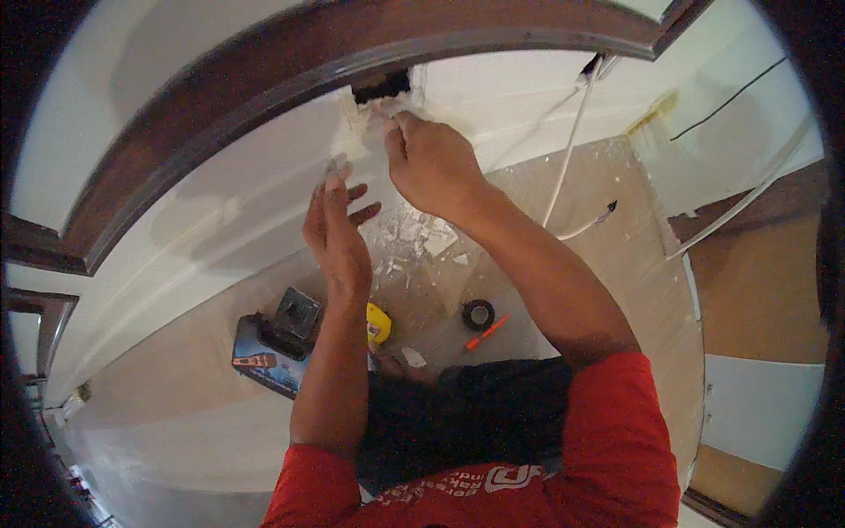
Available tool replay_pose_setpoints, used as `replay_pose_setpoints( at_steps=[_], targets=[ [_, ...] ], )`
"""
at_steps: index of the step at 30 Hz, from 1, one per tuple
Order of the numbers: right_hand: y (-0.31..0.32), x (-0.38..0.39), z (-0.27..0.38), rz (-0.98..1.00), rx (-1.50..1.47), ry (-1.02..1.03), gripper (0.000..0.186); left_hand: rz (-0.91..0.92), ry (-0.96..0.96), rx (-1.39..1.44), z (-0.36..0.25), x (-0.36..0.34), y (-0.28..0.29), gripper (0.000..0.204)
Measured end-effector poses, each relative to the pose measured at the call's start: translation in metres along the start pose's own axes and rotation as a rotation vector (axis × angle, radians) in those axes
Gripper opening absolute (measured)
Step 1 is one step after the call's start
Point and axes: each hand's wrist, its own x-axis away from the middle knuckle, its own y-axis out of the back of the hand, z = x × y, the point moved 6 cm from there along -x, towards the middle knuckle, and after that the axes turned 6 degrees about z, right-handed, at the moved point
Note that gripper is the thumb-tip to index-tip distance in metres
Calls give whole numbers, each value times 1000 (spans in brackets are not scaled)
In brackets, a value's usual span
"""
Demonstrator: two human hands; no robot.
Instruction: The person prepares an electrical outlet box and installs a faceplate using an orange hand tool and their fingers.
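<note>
A rectangular hole (381, 86) with ragged edges is cut in the white wall (290, 180) ahead of me. At its lower edge my right hand (431, 163) is closed, thumb and fingers together; whatever they hold is too small or hidden to name. Lower and to the left, my left hand (339, 233) is raised near the wall with its fingers apart, and its fingertips look whitish. Broken white wall pieces and dust (422, 236) lie on the floor beneath the hole.
Dark wooden trim (352, 44) arches above the hole. On the floor are black tape (478, 314), an orange pen-like tool (487, 333), a yellow object (378, 324), a black box (297, 313) and a printed carton (264, 356). A white cable (570, 145) hangs at right.
</note>
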Motion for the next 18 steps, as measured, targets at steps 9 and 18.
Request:
replay_pose_setpoints(
  at_steps=[9, 18],
  targets=[
    [7, 1, 16, -286, 45, 186, 19, -2, -34, 51, -1, -5, 0, 56],
    [-8, 4, 3, -215, 237, 172, 26, 3, -6, -13, 1, -4, -7, 58]
  ],
)
